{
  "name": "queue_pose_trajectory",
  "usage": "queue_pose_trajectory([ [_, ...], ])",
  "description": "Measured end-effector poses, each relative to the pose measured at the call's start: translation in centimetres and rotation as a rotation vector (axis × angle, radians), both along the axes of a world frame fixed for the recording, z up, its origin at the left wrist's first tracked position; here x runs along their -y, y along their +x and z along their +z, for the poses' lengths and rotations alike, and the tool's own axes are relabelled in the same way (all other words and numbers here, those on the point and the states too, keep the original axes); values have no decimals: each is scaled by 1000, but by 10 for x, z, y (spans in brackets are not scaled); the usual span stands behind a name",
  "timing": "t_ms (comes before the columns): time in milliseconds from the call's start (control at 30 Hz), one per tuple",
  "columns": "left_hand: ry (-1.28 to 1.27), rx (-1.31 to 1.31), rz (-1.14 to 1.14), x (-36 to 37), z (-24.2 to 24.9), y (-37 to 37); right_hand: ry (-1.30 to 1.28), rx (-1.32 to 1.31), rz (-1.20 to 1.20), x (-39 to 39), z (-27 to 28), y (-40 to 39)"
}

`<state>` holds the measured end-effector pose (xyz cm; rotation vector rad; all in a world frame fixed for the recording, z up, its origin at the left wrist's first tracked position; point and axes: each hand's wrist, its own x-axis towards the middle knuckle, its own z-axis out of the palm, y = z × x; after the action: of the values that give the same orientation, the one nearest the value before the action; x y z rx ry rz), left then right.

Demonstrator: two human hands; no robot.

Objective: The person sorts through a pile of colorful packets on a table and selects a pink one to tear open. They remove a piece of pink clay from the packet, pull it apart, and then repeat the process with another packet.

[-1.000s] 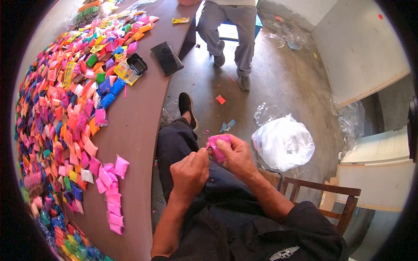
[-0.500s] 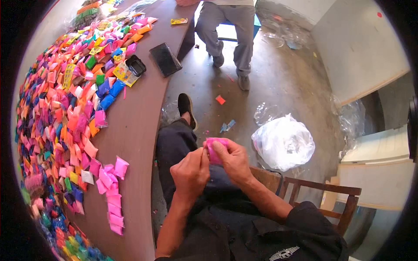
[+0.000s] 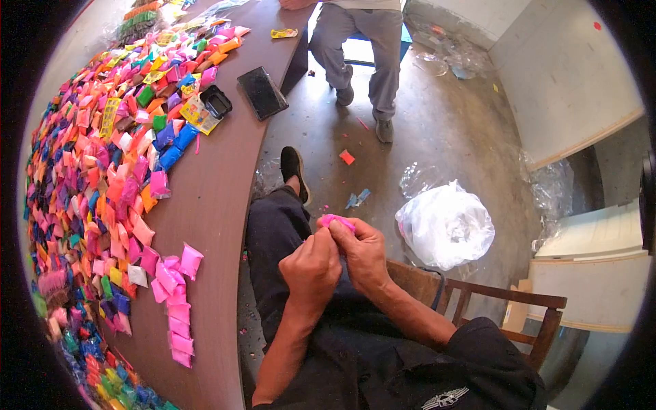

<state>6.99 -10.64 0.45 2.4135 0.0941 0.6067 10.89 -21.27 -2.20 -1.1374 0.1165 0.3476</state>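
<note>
A small bright pink packet [image 3: 337, 221] is held over my lap, its lower part hidden by fingers. My right hand [image 3: 362, 256] grips it between thumb and fingers. Close against it, my left hand [image 3: 312, 268] is closed with its fingertips pinched at the packet's near side; what exactly they pinch is hidden. On the brown table [image 3: 215, 205] to the left lies a short column of similar pink packets [image 3: 179, 313], some overlapping. Beyond them spreads a large heap of multicoloured packets [image 3: 102, 157].
A black flat case [image 3: 263, 93] and a small black tray [image 3: 216, 102] lie on the table. A white plastic bag [image 3: 445, 224] stands on the floor, near a wooden chair [image 3: 506, 292]. A person in grey trousers [image 3: 383, 55] stands ahead. An orange packet [image 3: 347, 157] lies on the floor.
My left hand has moved slightly right, against the right hand. The pink packet has tilted and now shows less of its face. The person ahead has barely shifted.
</note>
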Motion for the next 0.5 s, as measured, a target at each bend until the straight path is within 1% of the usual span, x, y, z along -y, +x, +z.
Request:
queue_pose_trajectory([
  [133, 55, 9, 15, 5, 4, 5, -25, 34, -57, -2, 3, 1],
  [333, 114, -46, 10, 4, 3, 8, -166, 110, -66, 1, 8, 1],
  [433, -11, 30, 5, -1, -3, 11, -77, 37, -44, 6, 14, 3],
  [500, -63, 86, 16, 1, -2, 12, -88, 46, -41, 8, 8, 8],
])
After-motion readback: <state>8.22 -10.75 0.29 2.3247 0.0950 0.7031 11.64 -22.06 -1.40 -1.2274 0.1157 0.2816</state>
